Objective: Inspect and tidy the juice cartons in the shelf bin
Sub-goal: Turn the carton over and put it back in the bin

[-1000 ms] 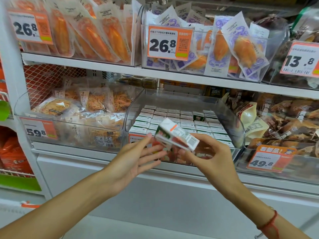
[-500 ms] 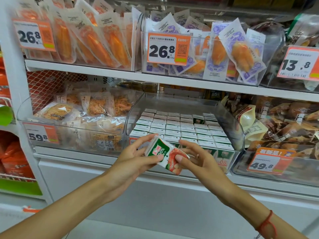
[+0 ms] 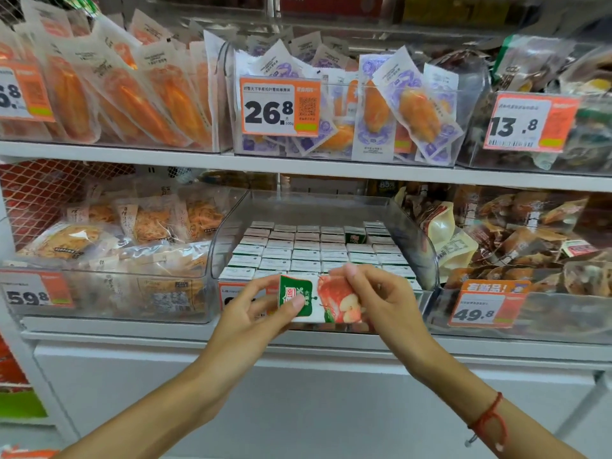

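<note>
A small juice carton (image 3: 326, 299), white with a green label and red apple picture, lies sideways in front of the clear shelf bin (image 3: 417, 240). My left hand (image 3: 251, 313) grips its left end, thumb on the green label. My right hand (image 3: 381, 296) pinches its right end from above. Inside the bin, several rows of juice cartons (image 3: 308, 253) stand upright with white tops showing. One carton (image 3: 355, 234) near the back shows a dark green face instead.
Bagged snacks fill the clear bins to the left (image 3: 109, 246) and right (image 3: 530, 240). Vacuum-packed foods hang over the upper shelf (image 3: 298, 167). Orange price tags (image 3: 280, 106) hang on the bin fronts. A white cabinet front (image 3: 298, 392) lies below.
The carton has turned from tilted, barcode side up, to lying level with its printed front facing me. My left hand went from open beside it to gripping it. The view moved closer.
</note>
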